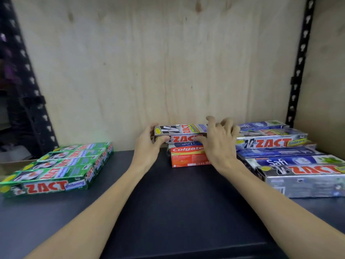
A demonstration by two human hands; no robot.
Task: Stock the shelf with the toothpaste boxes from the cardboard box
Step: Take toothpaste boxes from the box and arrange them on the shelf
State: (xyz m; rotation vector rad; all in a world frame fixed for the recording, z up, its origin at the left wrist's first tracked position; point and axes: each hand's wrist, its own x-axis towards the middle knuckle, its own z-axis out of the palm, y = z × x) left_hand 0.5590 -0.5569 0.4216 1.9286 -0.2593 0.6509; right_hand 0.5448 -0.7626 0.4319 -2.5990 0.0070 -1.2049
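Note:
A silver Zact toothpaste box [179,132] lies on top of a small stack at the back middle of the dark shelf [168,193]. Under it sit a blue Safi box, mostly hidden, and a red Colgate box [188,156]. My left hand [147,146] grips the silver box's left end, thumb on its front face. My right hand [218,143] holds the right part of the same box, fingers curled over its top, thumb on the front. The cardboard box is out of view.
Several green Zact boxes [56,169] lie side by side at the left. Silver Zact and blue Safi boxes [291,157] fill the right side in rows. A plywood back panel [158,62] and black perforated uprights [298,62] bound the shelf.

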